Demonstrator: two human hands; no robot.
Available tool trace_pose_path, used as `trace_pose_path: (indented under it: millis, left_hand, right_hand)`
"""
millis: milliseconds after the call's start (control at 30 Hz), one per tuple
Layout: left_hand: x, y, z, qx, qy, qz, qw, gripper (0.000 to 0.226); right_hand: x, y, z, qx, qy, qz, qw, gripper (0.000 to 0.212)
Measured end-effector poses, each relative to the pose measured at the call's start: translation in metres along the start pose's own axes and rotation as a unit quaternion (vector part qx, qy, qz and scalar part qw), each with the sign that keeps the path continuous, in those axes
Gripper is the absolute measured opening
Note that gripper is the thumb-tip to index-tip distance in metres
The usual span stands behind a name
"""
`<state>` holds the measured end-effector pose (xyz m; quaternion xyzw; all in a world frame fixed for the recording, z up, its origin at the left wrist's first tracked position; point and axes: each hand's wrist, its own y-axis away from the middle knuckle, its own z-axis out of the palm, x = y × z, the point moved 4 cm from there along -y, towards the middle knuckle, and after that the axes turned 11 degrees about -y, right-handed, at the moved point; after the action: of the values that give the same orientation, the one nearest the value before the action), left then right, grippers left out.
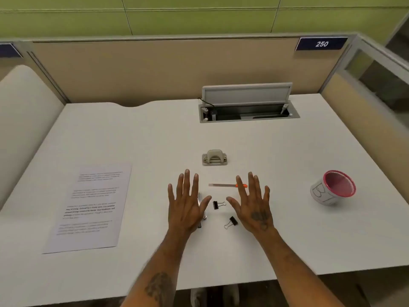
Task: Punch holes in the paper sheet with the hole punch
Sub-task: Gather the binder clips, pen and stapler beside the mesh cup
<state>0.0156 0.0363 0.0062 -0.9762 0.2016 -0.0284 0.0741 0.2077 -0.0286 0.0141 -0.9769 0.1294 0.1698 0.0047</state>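
A printed paper sheet [91, 207] lies flat on the left part of the white desk [287, 229]. A small beige hole punch [214, 157] stands near the desk's middle, just beyond my fingertips. My left hand [187, 202] hovers palm down with fingers spread, holding nothing, to the right of the sheet. My right hand [253, 203] is spread the same way beside it, empty. Both hands are below the punch and apart from it.
An orange-tipped pen [225, 185] lies between the hands, partly under my right fingers. Two black binder clips [217, 204] [232, 222] lie between the palms. Another pen [202, 210] is partly hidden by my left hand. A pink-rimmed cup [333, 189] lies tipped at the right. An open cable hatch [247, 107] sits at the back.
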Motion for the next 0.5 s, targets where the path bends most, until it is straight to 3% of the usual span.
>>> trace_pose_path:
  millis: [267, 433, 500]
  left_hand:
    - [0.011, 0.007, 0.012, -0.056, -0.039, -0.045, 0.997, 0.072]
    - [0.014, 0.003, 0.016, -0.063, -0.047, -0.083, 0.993, 0.060]
    - [0.016, 0.000, 0.017, -0.083, -0.067, -0.099, 0.989, 0.059]
  right_hand:
    - [0.020, 0.021, 0.016, -0.057, 0.003, 0.009, 0.998, 0.066]
    - [0.035, 0.031, 0.020, -0.050, -0.012, -0.002, 0.999, 0.041]
    - [0.038, 0.031, 0.023, -0.036, -0.016, -0.028, 0.999, 0.044]
